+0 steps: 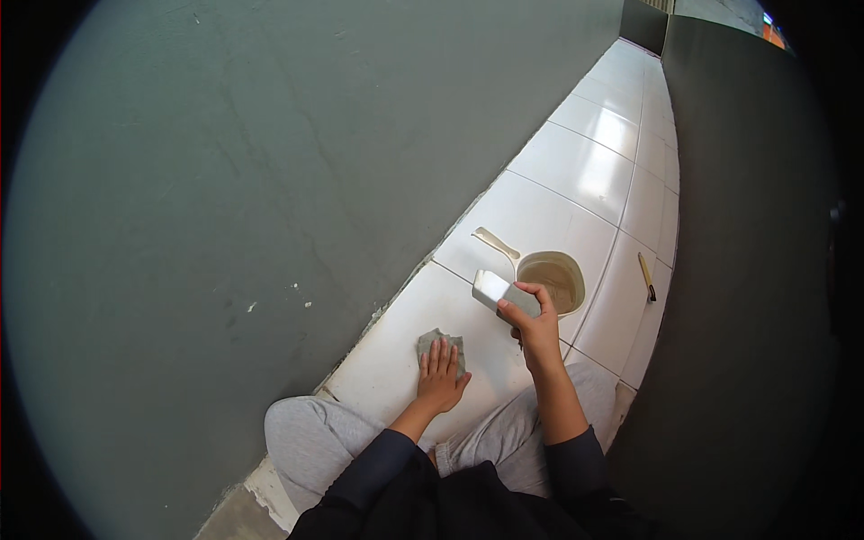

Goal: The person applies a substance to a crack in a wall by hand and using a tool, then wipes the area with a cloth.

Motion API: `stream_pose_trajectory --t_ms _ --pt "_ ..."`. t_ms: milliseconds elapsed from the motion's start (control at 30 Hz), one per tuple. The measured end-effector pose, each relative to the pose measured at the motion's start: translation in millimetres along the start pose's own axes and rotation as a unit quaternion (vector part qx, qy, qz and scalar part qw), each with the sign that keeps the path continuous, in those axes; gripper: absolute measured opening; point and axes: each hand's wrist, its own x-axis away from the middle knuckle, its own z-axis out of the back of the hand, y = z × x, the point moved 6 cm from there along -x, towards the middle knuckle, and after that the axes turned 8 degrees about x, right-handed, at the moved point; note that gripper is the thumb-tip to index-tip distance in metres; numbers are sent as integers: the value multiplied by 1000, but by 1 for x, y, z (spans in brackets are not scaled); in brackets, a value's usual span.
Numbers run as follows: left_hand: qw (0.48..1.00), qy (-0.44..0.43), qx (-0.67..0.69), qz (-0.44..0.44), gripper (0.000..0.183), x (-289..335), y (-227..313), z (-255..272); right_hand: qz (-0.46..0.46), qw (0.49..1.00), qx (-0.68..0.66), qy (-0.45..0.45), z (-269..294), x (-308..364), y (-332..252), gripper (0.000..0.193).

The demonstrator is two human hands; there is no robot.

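Note:
My left hand (441, 371) lies flat with fingers stretched out, pressing on a crumpled grey-green piece, perhaps cloth (430, 341), on the white tiles. Its fingers and palm cover much of that piece. My right hand (537, 329) is closed around a rectangular white-and-grey block (497, 290), tilted with its pale end toward the left. The block is in front of a cream dipper (576, 270) holding murky brownish water. The dipper's handle points to the far left.
A yellow-and-black pencil-like tool (645, 275) rests on the tiles at the right. A grey-green wall (270, 180) borders the glossy tiled floor (585, 144) on the left, a dark wall (747, 270) on the right. My grey-trousered legs (310, 441) are folded on the floor.

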Motion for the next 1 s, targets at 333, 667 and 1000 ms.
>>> stream_pose_trajectory --t_ms 333,667,1000 --pt "956 -48 -50 -285 59 -69 10 19 -53 994 -96 11 5 -14 -11 37" --pt "977 -1 -90 -191 59 -163 12 36 -102 991 -85 19 17 -18 2 38" --pt "998 13 -21 -64 62 -221 -4 46 -110 988 -100 34 12 -15 3 39"
